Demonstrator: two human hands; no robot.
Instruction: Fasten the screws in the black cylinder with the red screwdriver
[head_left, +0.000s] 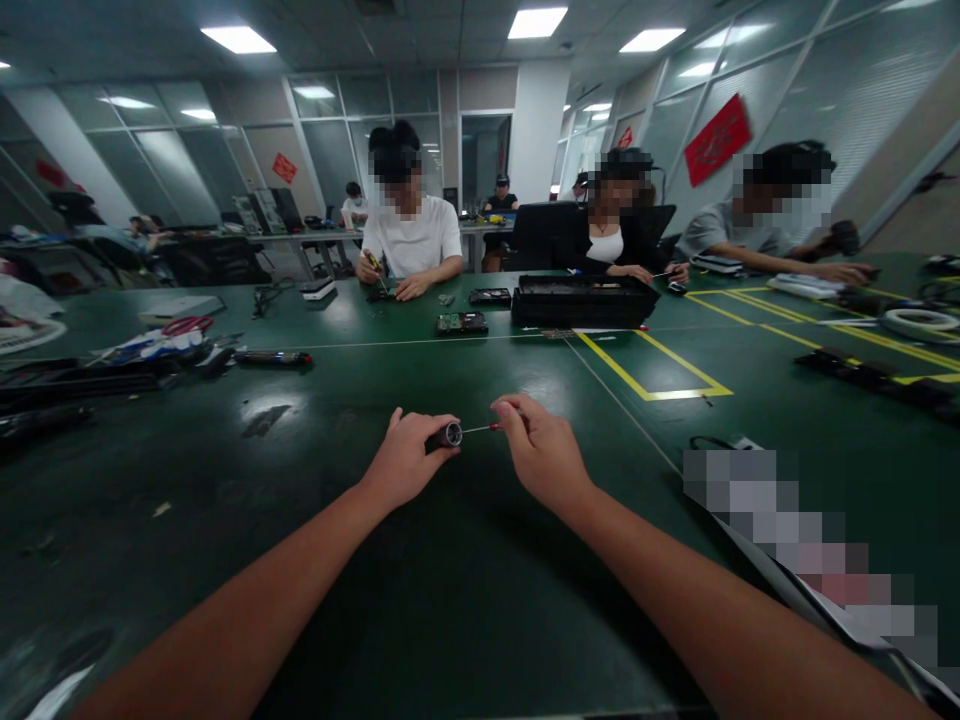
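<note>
My left hand (405, 455) is closed around a short dark cylinder (450, 435) with a pale ring at its open end, which faces right. What kind of part it is I cannot make out. My right hand (544, 445) pinches a small screwdriver (495, 427) by its red handle. The thin metal shaft points left, and its tip is at or close to the cylinder's ringed end; whether they touch I cannot tell. Both hands are just above the green table mat (450, 600).
Across the table lie a long black plastic housing (585, 302) and a circuit board (462, 323). Tools and cables (165, 345) are heaped at left, a dark cylindrical tool (274, 358) beside them. Yellow tape (652, 394) marks the right side. Several people sit opposite, working.
</note>
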